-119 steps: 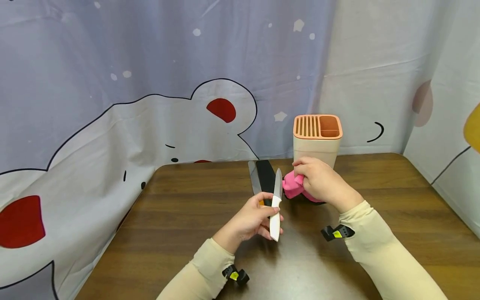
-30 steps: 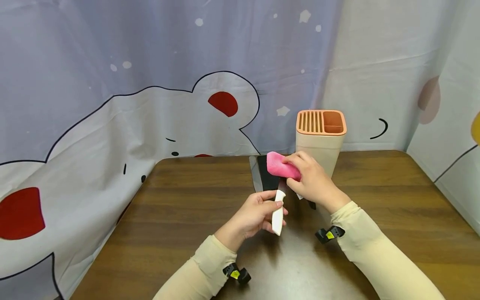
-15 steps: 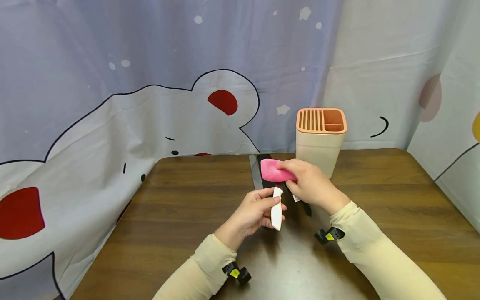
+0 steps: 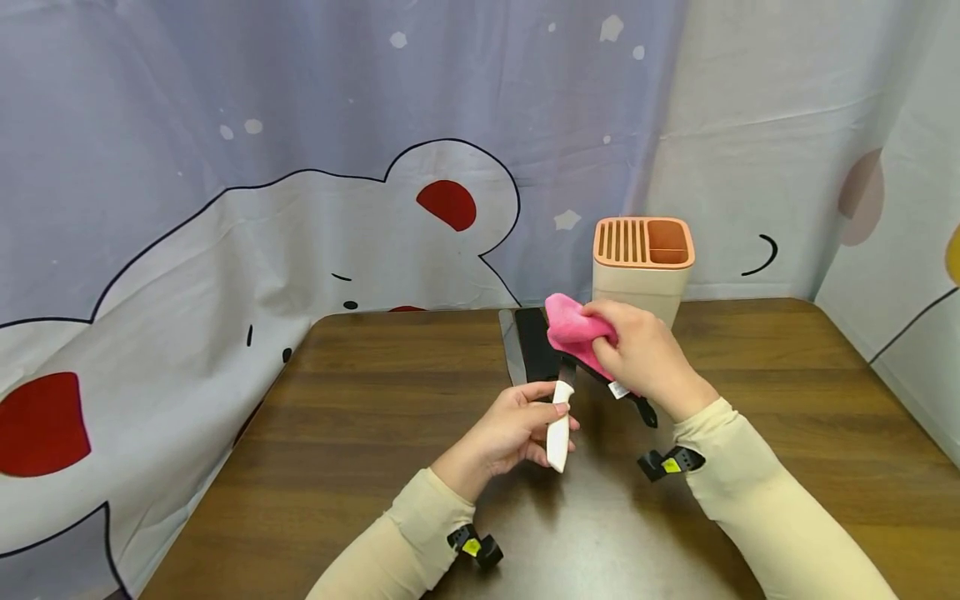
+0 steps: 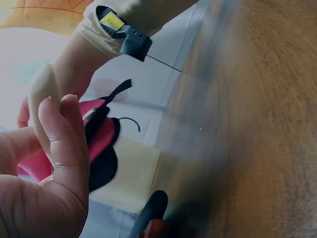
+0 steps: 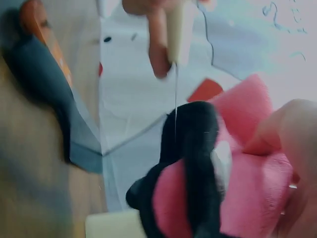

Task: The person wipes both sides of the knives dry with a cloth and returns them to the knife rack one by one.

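My left hand holds a small knife by its white handle, blade pointing away from me. In my right hand is a bunched pink cloth with black edging and a small white tag. The cloth lies over the blade, hiding its tip in the head view. In the right wrist view a thin strip of the blade shows between the white handle and the cloth's black edging.
Behind the right hand stands a cream knife holder with an orange slotted top. On the wooden table, beyond the left hand, lie a grey blade and a wide black flat piece. A patterned curtain hangs behind.
The right hand brought the pink cloth from beside the holder onto the knife's blade. Over the last half second it shifted up and right, with the cloth's edging trailing. The left hand stayed nearly still.
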